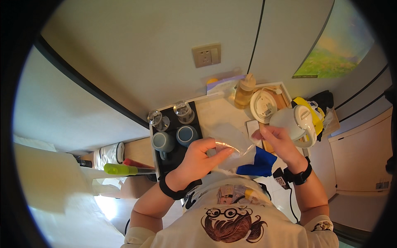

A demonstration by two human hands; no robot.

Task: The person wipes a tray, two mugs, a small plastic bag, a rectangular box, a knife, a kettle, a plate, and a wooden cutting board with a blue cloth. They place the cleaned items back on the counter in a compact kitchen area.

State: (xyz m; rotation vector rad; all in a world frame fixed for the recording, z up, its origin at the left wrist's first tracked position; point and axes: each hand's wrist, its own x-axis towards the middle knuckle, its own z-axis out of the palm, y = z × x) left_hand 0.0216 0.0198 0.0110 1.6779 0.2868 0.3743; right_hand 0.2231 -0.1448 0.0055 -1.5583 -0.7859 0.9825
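My left hand (204, 158) pinches a clear plastic bag (235, 155) between thumb and fingers, above the front of the counter. My right hand (276, 141) is raised beside the bag's right side, its thumb and forefinger close together; whether they hold a bit of thin plastic I cannot tell. A blue cloth or packet (257, 162) hangs just below and right of the bag, partly behind it. Behind my right fingers a white card-like item (253, 127) lies on the counter.
A black tray (176, 124) holds upturned glasses (184, 112) and blue-grey mugs (187, 135) at left. On the right stand a white electric kettle (288, 122), its round base (263, 105) and a yellowish bottle (244, 93). A green-handled item (121, 169) juts out at lower left.
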